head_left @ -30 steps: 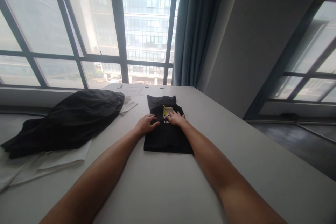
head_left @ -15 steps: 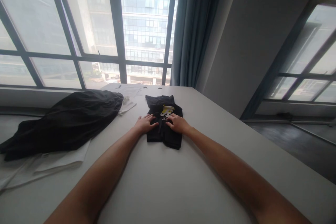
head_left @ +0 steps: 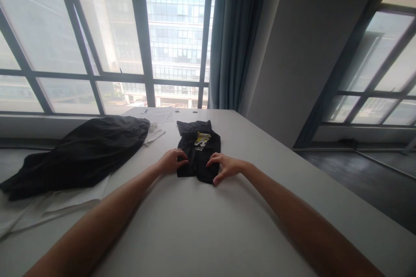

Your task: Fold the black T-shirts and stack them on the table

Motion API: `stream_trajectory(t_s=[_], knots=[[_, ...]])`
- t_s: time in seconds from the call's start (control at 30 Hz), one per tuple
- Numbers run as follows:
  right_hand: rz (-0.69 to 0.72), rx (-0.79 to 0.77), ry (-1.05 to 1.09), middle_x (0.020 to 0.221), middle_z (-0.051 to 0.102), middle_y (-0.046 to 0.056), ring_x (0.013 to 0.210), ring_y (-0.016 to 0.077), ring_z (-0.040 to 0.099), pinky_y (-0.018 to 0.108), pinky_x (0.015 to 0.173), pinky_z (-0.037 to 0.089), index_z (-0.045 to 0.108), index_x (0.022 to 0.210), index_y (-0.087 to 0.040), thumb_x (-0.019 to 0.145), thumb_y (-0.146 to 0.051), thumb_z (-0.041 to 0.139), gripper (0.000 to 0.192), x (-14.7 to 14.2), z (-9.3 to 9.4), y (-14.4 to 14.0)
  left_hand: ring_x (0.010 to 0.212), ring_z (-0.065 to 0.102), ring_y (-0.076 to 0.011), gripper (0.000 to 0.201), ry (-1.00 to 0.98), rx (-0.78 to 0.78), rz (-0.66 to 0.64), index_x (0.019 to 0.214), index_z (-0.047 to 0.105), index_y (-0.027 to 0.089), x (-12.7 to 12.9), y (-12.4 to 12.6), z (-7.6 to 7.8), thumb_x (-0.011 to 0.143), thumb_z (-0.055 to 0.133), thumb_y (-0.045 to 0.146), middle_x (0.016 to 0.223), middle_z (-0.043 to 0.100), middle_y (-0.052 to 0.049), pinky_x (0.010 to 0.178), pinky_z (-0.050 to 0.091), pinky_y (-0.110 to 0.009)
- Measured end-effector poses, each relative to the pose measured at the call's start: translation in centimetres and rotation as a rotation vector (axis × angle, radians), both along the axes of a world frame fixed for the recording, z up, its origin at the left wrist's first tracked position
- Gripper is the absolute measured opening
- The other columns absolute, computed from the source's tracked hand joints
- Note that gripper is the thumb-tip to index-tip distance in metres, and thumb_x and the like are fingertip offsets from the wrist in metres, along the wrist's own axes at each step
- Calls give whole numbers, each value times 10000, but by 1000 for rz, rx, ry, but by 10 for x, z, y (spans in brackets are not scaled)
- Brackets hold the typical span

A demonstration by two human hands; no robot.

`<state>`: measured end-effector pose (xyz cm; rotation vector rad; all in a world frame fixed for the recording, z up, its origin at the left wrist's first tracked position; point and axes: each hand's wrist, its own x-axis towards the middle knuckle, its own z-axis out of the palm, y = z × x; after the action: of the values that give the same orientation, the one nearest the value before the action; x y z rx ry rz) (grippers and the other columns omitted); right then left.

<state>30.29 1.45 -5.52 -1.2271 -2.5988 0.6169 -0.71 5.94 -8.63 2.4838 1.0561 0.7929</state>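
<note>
A black folded shirt (head_left: 199, 151) lies flat on the table, a compact bundle with its yellow-and-white print facing up near the far end. Its near edge bunches slightly at 6 o'clock; the collar end points toward 12 o'clock, toward the window.

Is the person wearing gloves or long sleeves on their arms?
No. Both arms are bare as far as the picture shows, with no sleeves in sight. The left hand and right hand have no gloves, and no rings, watch or bracelets show at this size.
</note>
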Motion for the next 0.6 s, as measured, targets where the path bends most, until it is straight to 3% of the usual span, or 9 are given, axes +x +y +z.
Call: stream_trajectory(t_s=[0.07, 0.1, 0.17, 0.23, 0.3, 0.43, 0.53, 0.6], knots=[[16, -55, -50, 1357, 522, 53, 1234, 283, 535, 321, 1056, 433, 705, 1215, -298, 400, -501, 951, 875, 0, 6, -3, 1138, 632, -274, 319, -21, -166, -142, 998, 779, 235, -18, 0, 3, 734, 761, 413, 1199, 706, -87, 1021, 456, -387], [20, -57, -62, 1365, 520, 52, 1227, 283, 542, 314, 1040, 445, 703, 1218, -299, 398, -486, 954, 878, -1, 7, -4, 1240, 580, -294, 383, -11, -243, -195, 1049, 774, 247, -26, -1, 4, 696, 790, 395, 1297, 667, -91, 1063, 425, -402], [26, -19, -53, 1328, 549, 57, 1168, 263, 579, 303, 983, 475, 727, 1157, -280, 518, -445, 920, 688, -3, 6, -5, 1374, 462, -312, 485, 26, -342, -248, 1133, 753, 273, -38, -2, 5, 657, 809, 344, 1431, 575, -83, 1120, 367, -427], [36, 53, -8, 1253, 596, 62, 1068, 223, 619, 291, 932, 485, 750, 1052, -245, 690, -351, 818, 384, -5, 2, -4, 1375, 462, -304, 439, 20, -337, -240, 1120, 756, 265, -40, -4, 4, 684, 775, 316, 1451, 555, -84, 1131, 357, -431], [37, 104, 49, 1171, 638, 61, 951, 184, 631, 283, 877, 484, 740, 992, -212, 780, -257, 703, 220, -7, -3, -1, 1284, 548, -291, 292, -27, -246, -196, 1002, 778, 229, -35, -7, -1, 724, 727, 305, 1378, 615, -101, 1102, 394, -426], [-87, 106, 162, 843, 657, 19, 728, 153, 558, 284, 706, 452, 683, 955, -169, 844, -289, 596, 185, -2, -4, 8, 1071, 640, -247, 140, -113, -54, -102, 855, 736, 190, -16, -15, -8, 778, 636, 251, 1157, 716, -100, 981, 471, -393], [-147, 57, 322, 728, 612, -5, 667, 142, 511, 281, 652, 430, 647, 868, -157, 858, -416, 591, 265, 9, 3, 14, 762, 623, -171, 150, -208, -63, -19, 887, 677, 177, -6, -18, -6, 826, 597, 289, 836, 709, -37, 740, 500, -307], [-157, -55, 437, 729, 627, 5, 671, 148, 537, 281, 641, 444, 648, 857, -152, 829, -513, 631, 363, 18, 9, 16, 578, 513, -118, 204, -304, -151, -9, 876, 631, 170, 0, -19, 0, 846, 605, 370, 635, 594, 28, 580, 432, -251]])
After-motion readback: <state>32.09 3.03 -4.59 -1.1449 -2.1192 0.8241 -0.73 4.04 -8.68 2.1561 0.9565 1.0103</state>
